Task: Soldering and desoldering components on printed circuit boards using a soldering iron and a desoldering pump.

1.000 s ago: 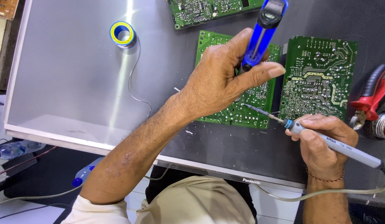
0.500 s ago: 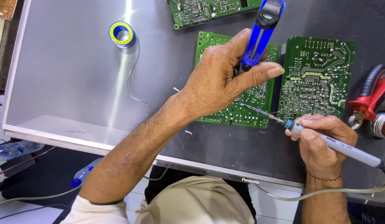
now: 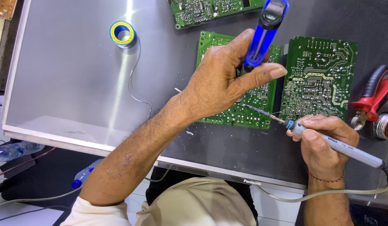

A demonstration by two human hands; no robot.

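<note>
My left hand point(image 3: 225, 81) grips a blue pump-style desoldering tool point(image 3: 263, 33), held upright with its lower end down on a green circuit board point(image 3: 244, 113) that lies solder side up. My right hand point(image 3: 326, 142) holds a grey soldering iron point(image 3: 349, 150) like a pen. The iron's thin metal tip point(image 3: 263, 112) reaches left onto the same board, just under my left palm. The spot where both tools meet the board is hidden by my left hand.
A second green board point(image 3: 319, 79) lies to the right, a third point(image 3: 202, 10) at the top. A yellow-and-blue solder spool point(image 3: 123, 34) with trailing wire sits upper left on the grey panel point(image 3: 68, 83). Red-handled pliers point(image 3: 376, 94) lie at the right edge.
</note>
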